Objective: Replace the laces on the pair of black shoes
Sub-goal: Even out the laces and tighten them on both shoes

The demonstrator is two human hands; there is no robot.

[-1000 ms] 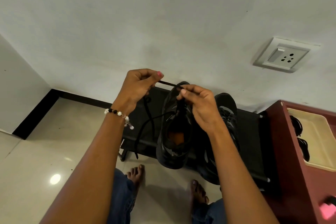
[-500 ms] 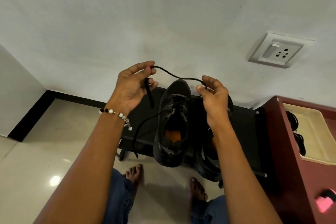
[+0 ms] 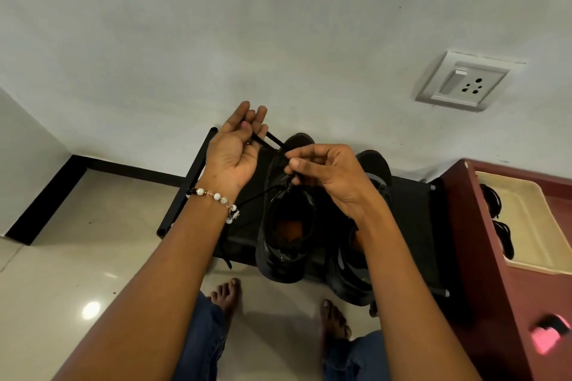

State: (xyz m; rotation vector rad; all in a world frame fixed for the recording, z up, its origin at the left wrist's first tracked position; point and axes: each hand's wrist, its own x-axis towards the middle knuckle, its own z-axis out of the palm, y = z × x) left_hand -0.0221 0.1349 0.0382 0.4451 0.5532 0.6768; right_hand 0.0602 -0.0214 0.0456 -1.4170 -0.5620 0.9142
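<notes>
Two black shoes stand on a low black rack (image 3: 195,182) against the wall. The left shoe (image 3: 286,238) shows an orange insole; the right shoe (image 3: 356,278) is mostly hidden under my right forearm. A black lace (image 3: 274,141) runs taut between my hands above the left shoe's tongue. My left hand (image 3: 235,148), palm up, pinches the lace between thumb and fingers. My right hand (image 3: 328,173) pinches the lace just above the eyelets. A loose end of the lace trails down past my left wrist and off the rack's front.
A maroon cabinet (image 3: 483,257) stands to the right of the rack, holding a cream tray (image 3: 532,226) with dark laces in it. A wall socket (image 3: 464,83) sits on the white wall. My bare feet (image 3: 226,294) stand on the shiny tiled floor before the rack.
My left hand has turned palm up and risen. My right hand came down and left to the tongue of the left shoe. The slack arc of lace between them is now short and taut.
</notes>
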